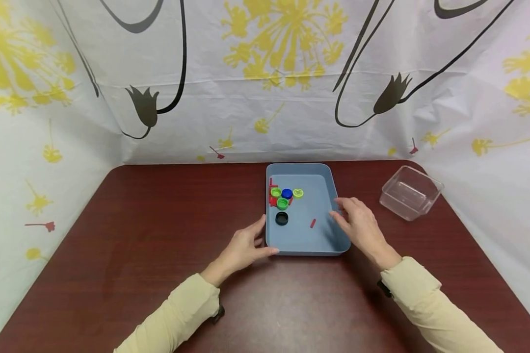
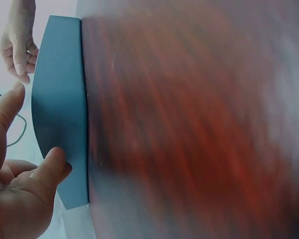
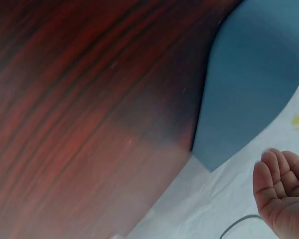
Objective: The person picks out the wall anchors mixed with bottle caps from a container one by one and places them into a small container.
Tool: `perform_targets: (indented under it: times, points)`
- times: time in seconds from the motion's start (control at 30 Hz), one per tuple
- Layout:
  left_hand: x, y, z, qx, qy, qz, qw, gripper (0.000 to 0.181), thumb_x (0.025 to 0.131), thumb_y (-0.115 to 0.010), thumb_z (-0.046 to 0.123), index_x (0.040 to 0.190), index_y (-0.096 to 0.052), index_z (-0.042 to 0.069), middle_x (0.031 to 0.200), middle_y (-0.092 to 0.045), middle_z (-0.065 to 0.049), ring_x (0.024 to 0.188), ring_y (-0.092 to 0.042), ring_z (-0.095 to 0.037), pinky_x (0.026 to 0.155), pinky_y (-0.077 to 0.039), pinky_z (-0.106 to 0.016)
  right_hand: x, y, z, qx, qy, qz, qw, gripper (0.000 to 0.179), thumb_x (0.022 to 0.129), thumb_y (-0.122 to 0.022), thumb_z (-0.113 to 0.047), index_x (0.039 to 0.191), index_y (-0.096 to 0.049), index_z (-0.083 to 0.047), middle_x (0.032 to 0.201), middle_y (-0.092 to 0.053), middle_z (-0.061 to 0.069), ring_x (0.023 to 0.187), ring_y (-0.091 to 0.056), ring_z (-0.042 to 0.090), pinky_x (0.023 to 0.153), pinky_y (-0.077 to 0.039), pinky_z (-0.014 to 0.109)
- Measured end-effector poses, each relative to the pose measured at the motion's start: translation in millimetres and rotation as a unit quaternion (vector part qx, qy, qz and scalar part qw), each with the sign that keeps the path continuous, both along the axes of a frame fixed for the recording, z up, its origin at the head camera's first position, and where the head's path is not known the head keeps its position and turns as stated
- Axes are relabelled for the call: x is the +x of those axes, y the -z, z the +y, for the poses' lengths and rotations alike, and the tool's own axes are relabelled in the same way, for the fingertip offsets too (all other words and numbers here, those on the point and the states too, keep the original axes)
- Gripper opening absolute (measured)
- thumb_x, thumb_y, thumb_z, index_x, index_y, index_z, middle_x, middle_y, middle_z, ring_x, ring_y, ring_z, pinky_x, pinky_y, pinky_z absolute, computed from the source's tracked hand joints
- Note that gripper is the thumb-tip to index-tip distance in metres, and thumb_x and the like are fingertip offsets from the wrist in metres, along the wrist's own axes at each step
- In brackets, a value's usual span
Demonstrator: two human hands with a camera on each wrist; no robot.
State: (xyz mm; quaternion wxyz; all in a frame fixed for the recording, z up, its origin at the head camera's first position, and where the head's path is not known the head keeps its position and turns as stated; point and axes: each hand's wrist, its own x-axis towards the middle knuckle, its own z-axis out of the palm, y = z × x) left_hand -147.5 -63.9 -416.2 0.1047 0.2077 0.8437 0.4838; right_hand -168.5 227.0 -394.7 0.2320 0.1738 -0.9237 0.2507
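Observation:
A shallow blue-grey tray (image 1: pixel 309 240) lies on the dark wooden table. Grouped in its left part are round caps: a blue cap (image 1: pixel 287 193), a green cap (image 1: pixel 282 204), a lime cap (image 1: pixel 276 192), a yellow cap (image 1: pixel 298 193) and a black cap (image 1: pixel 281 218). Small red pieces (image 1: pixel 273 201) lie among them, and one red piece (image 1: pixel 313 223) sits apart on the tray floor. My left hand (image 1: pixel 243 248) is at the tray's front left corner, thumb by the front wall and fingers along the left side. Over the right rim hovers my right hand (image 1: pixel 359 226), fingers spread and holding nothing.
A clear plastic container (image 1: pixel 410 192) stands to the right of the tray, near the table's back right corner. A white patterned cloth (image 1: pixel 247 122) hangs behind and along both sides of the table (image 1: pixel 159 220).

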Motion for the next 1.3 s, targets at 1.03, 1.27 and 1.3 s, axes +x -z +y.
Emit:
perform_targets:
  times: [1.03,1.27,1.3]
  points:
    - [2.6,3.0,8.4,0.041,-0.007,-0.031,0.9986,0.083,0.084,-0.071,0.015,0.146,-0.02,-0.007,0.15,-0.026,-0.022,0.123,-0.05,-0.031,0.086,-0.053,-0.033,-11.7,21.8,-31.6,0.085,-0.029,-0.114,0.9893,0.026,0.072,-0.081,-0.01,0.09,-0.066,0.003,0.076,-0.062,0.012,0.068,-0.057,0.02,0.06,-0.053,0.035]
    - [3.6,2.3,8.5,0.036,-0.005,-0.024,0.999,0.082,0.085,-0.071,0.016,0.146,-0.021,-0.008,0.15,-0.026,-0.022,0.125,-0.048,-0.031,0.086,-0.053,-0.032,-14.9,23.8,-34.0,0.1,-0.023,-0.111,0.9885,0.024,0.072,-0.082,-0.011,0.085,-0.066,0.001,0.071,-0.059,0.009,0.064,-0.054,0.018,0.055,-0.049,0.033]
    - [3.7,2.4,8.5,0.036,-0.005,-0.023,0.9991,0.082,0.085,-0.071,0.016,0.146,-0.021,-0.008,0.15,-0.027,-0.022,0.126,-0.047,-0.031,0.086,-0.053,-0.032,-15.3,24.0,-34.3,0.103,-0.021,-0.11,0.9883,0.023,0.072,-0.082,-0.011,0.084,-0.066,0.0,0.071,-0.058,0.008,0.064,-0.054,0.018,0.055,-0.048,0.033]
